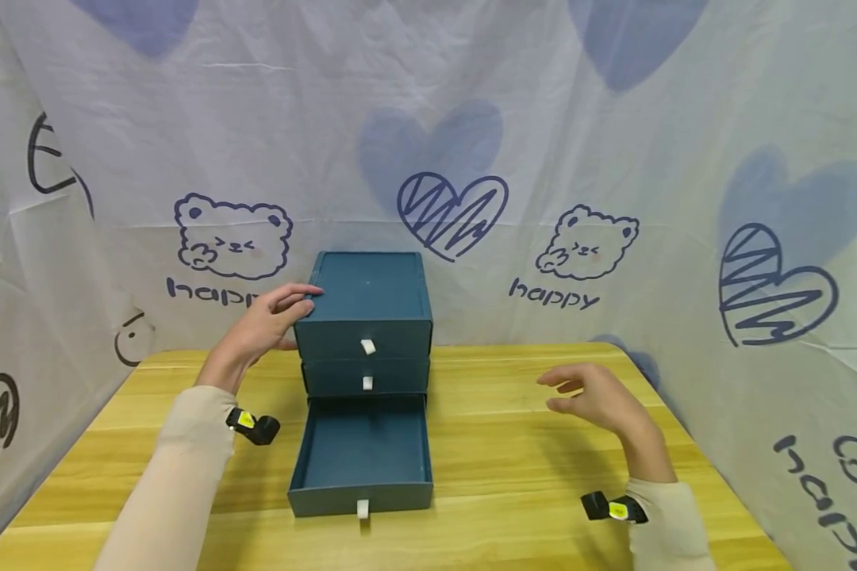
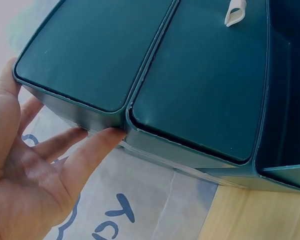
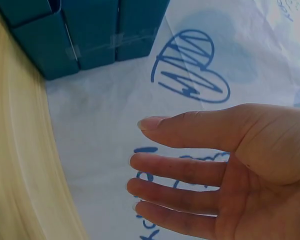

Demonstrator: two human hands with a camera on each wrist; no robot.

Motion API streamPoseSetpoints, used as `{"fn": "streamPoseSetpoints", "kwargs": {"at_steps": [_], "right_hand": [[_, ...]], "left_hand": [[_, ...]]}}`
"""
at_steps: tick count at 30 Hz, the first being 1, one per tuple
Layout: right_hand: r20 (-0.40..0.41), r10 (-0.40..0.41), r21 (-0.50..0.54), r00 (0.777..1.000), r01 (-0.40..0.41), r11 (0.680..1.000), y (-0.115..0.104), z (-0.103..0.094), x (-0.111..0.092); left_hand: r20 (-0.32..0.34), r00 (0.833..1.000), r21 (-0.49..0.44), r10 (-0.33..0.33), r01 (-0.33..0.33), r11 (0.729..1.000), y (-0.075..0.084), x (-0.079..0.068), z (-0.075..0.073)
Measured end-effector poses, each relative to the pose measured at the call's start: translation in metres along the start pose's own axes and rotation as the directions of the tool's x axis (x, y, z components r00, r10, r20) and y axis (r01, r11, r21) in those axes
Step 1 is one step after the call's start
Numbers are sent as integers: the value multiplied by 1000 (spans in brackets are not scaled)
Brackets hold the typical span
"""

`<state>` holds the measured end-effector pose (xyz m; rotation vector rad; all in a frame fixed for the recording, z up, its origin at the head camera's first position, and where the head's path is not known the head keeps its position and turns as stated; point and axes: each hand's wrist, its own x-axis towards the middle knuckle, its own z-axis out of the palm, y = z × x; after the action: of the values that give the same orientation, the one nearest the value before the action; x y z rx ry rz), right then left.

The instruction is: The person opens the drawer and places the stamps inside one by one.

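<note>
A dark teal stack of three drawers point(image 1: 367, 287) stands on the table, each drawer front bearing a small white pull tab. Its bottom drawer point(image 1: 360, 500) is pulled out toward me, with the inside floor showing; the upper two sit closed. My left hand point(image 1: 260, 329) is at the stack's upper left, fingertips on the top edge and along the side wall. In the left wrist view, its extended fingers point(image 2: 97, 150) are spread against that side. To the right of the stack, my right hand point(image 1: 593, 392) hovers above the table, holding nothing, its fingers loosely extended.
The yellow wood-grain table point(image 1: 500, 492) carries the stack near its back edge. Behind and at both sides hangs a pale cloth point(image 1: 328, 143) printed with hearts, bear faces and lettering. A small black device with a yellow label point(image 1: 253, 424) is strapped to each wrist.
</note>
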<state>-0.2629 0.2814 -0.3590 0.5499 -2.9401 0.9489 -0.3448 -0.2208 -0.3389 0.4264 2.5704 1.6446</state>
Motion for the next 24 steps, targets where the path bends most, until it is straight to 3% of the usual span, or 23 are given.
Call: {"fn": "streamPoseSetpoints", "kwargs": {"at_steps": [24], "right_hand": [[-53, 126, -27, 991, -128, 991, 51, -14, -5]], "left_hand": [[-4, 1000, -5, 10, -10, 1000, -2, -1, 1]]}}
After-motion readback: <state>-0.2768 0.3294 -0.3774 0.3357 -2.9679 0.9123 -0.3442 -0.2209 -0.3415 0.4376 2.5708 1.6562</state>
